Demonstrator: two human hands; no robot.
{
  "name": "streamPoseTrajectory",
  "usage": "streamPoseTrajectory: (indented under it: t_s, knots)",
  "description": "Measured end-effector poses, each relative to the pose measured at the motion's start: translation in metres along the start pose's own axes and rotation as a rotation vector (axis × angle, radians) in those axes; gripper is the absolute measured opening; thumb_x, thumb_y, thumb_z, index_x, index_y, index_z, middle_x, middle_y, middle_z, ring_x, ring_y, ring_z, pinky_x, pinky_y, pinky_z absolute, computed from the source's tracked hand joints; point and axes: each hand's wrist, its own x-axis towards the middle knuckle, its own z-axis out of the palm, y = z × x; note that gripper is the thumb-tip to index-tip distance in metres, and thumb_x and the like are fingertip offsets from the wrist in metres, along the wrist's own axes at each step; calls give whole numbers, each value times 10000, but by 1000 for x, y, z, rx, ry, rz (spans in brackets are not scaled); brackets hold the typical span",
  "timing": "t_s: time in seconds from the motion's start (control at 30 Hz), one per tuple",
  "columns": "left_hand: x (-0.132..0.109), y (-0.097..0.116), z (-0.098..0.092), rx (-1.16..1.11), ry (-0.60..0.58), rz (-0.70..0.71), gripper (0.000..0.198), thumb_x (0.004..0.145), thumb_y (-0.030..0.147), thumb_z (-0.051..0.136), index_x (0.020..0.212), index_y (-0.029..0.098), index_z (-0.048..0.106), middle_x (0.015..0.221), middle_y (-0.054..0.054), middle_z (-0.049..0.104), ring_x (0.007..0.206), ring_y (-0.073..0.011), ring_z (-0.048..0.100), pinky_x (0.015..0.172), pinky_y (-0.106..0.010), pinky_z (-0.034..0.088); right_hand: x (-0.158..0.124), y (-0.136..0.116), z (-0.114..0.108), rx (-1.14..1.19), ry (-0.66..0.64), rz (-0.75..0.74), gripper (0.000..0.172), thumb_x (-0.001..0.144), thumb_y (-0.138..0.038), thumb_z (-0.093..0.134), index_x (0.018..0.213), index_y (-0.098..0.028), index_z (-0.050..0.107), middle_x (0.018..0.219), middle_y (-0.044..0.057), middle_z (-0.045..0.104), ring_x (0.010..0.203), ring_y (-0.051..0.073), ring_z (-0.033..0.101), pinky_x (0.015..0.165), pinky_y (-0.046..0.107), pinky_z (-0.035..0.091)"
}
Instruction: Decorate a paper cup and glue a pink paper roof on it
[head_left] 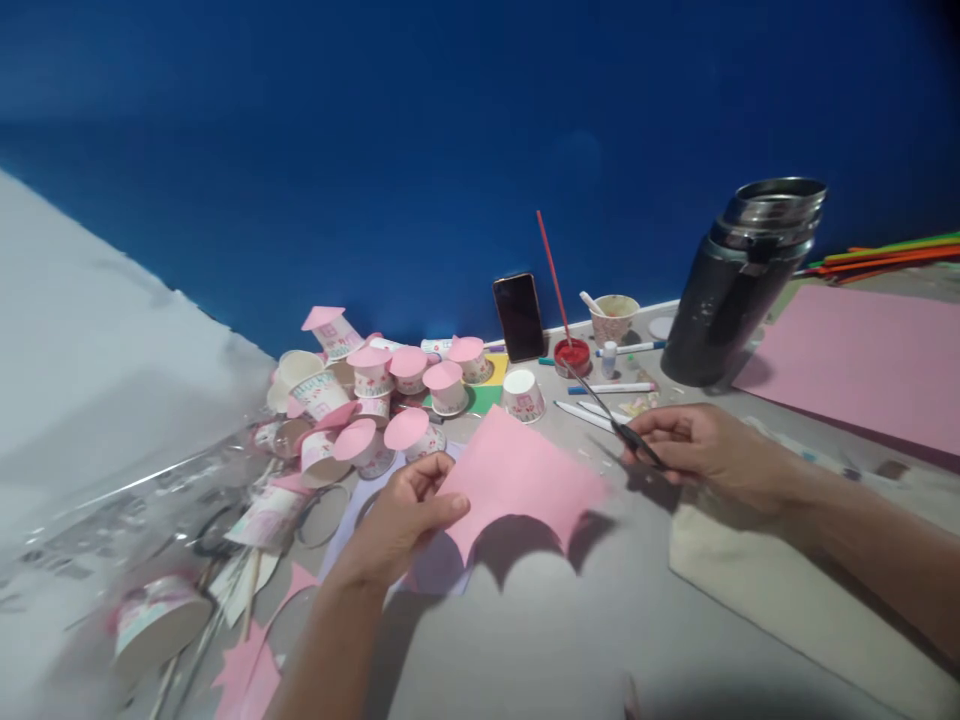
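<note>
A piece of pink paper (pixel 517 475) with round bites cut from its lower edge is pinched at its left side by my left hand (pixel 409 515). My right hand (pixel 690 450) grips a pair of scissors (pixel 634 438) by the dark handles, the blades pointing up and left toward the red pot. The scissors are apart from the paper's right edge. Beyond the paper, a small white printed paper cup (pixel 523 396) stands upside down. Several similar cups topped with pink paper discs (pixel 409 365) crowd the table to the left of the paper.
A dark steel flask (pixel 739 290) stands at the back right, beside a large pink sheet (pixel 862 360). A phone (pixel 519 316) leans on the blue wall near a red paint pot (pixel 572 357) holding a stick. Markers (pixel 611 388), a cream cloth (pixel 757 570) and pink paper scraps (pixel 247 672) lie around.
</note>
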Motion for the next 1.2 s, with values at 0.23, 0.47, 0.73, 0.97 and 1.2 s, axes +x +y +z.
streamPoseTrajectory:
  t_s: [0.23,0.47,0.73,0.97,1.2]
  knots:
    - [16,16,16,128,-236,34,352,630,255,902,750,185,579,691,60,523,605,-72,435,544,-194,314,5,4,23,409,-44,-19,543,647,-641,888,867,-165,746,790,58,691,575,128,475,496,281,333]
    - [39,28,41,368,-448,-9,238,674,263,828,760,193,617,721,45,573,650,-108,496,594,-230,354,4,-11,42,573,-44,34,473,615,-382,933,984,-190,708,739,-19,622,596,132,527,507,256,389]
    - [39,18,42,86,-378,-1,610,667,630,862,1087,212,720,974,-57,677,804,-191,607,691,-294,463,6,-8,41,637,179,33,384,598,-292,937,874,-177,696,678,-51,600,591,107,511,537,237,390]
    - [14,-38,84,-387,-200,40,426,675,521,899,784,167,688,788,-63,699,706,-212,648,714,-358,514,10,-9,51,848,202,76,456,489,-288,995,783,-164,670,656,-53,588,590,88,498,552,210,402]
    - [17,-41,96,-66,320,-57,571,692,483,874,410,222,451,410,62,358,453,-110,371,507,-286,333,4,1,49,678,69,101,432,670,-458,930,900,-180,694,770,-13,630,556,80,436,472,223,282]
